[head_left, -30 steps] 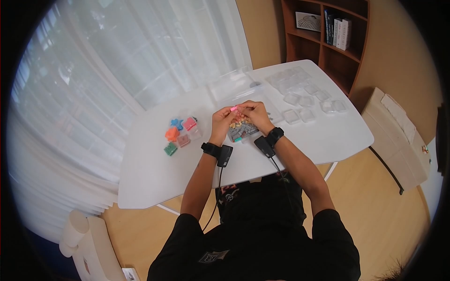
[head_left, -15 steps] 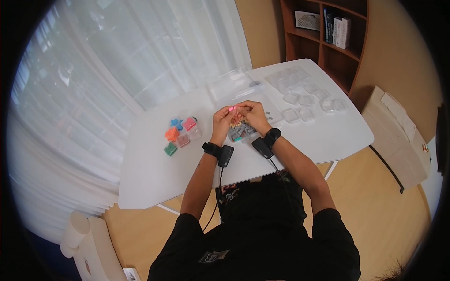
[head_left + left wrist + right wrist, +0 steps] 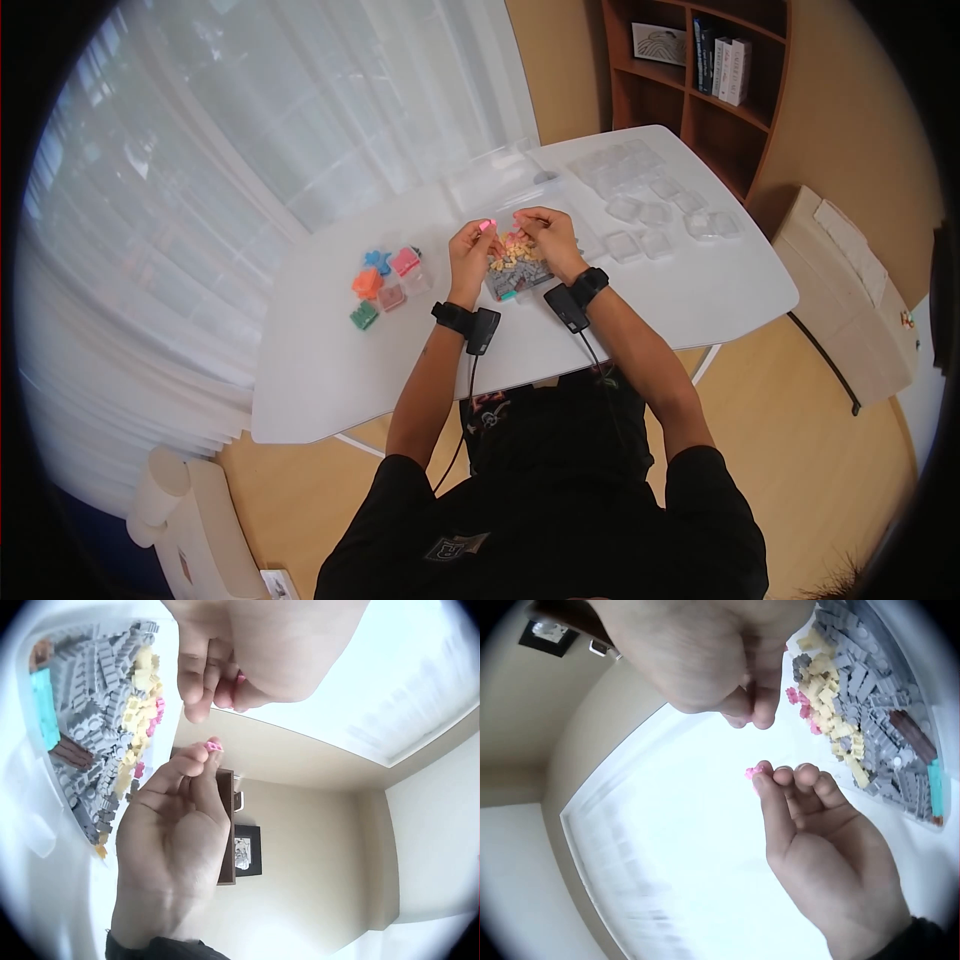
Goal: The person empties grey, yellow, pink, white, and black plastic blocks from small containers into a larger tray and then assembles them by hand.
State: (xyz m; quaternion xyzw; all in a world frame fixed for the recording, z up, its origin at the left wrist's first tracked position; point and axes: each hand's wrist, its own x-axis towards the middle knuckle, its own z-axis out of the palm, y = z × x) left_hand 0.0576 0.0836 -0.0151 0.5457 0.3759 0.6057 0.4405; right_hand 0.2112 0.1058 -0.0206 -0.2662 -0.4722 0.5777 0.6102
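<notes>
pink brick point(image 3: 487, 226) is pinched in the fingertips of our left hand point(image 3: 470, 262); our right hand point(image 3: 550, 240), just apart, pinches a second pink piece point(image 3: 214, 747). gray bricks point(image 3: 101, 712) and yellow bricks point(image 3: 825, 694) lie loose below our two grips.

Wrist views flanking shared bricks point(image 3: 94, 697)

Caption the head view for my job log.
Left hand pinches a pink piece, right hand another, beside yellow and gray bricks.
</notes>
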